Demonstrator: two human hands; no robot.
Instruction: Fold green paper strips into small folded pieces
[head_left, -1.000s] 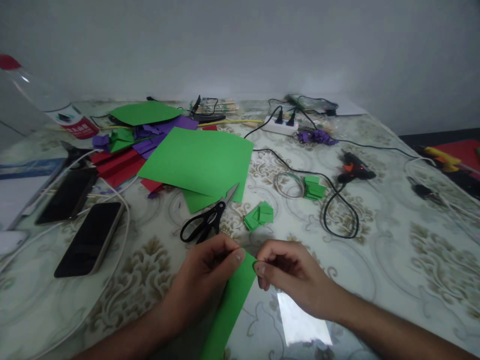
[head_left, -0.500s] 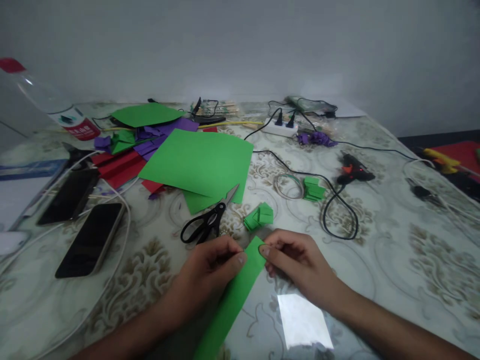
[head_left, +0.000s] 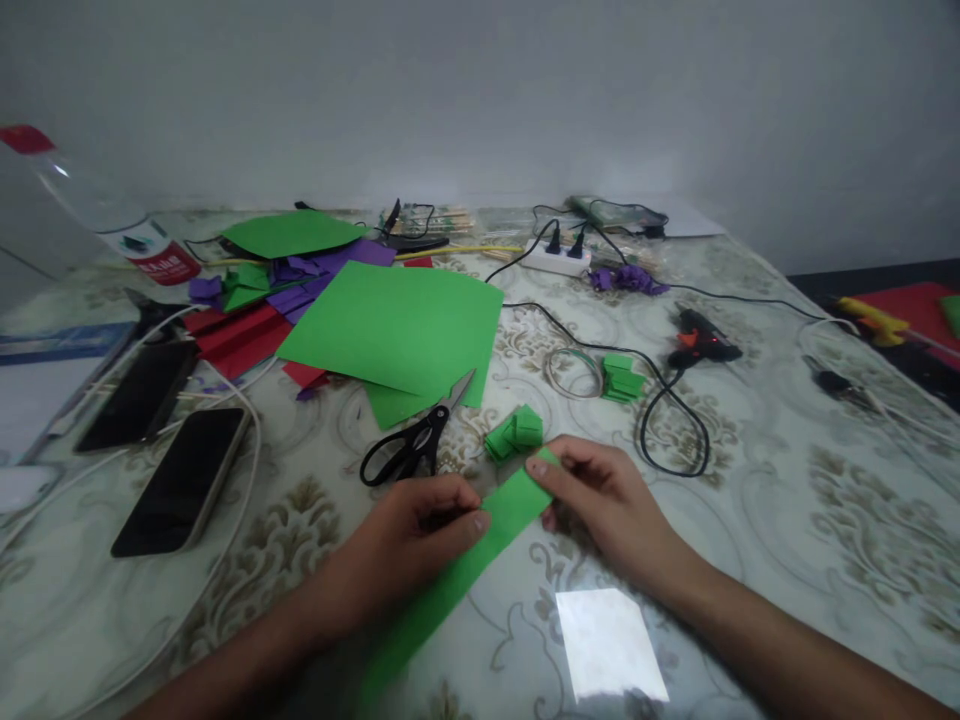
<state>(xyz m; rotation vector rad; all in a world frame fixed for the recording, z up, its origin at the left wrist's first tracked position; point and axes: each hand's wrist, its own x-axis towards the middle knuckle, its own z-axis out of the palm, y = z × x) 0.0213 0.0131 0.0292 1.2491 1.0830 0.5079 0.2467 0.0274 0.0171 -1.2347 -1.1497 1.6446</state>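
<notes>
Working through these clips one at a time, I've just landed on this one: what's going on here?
A person is holding a green paper strip over a patterned tabletop. The right hand pinches its far end; the left hand holds it farther down its length. Just beyond lies a folded green piece, with black-handled scissors to its left, near larger green sheets. A glue gun lies farther back, to the right.

From just above and behind the hands (head_left: 426,525), one head camera is looking forward and down across the counter (head_left: 757,540).
</notes>
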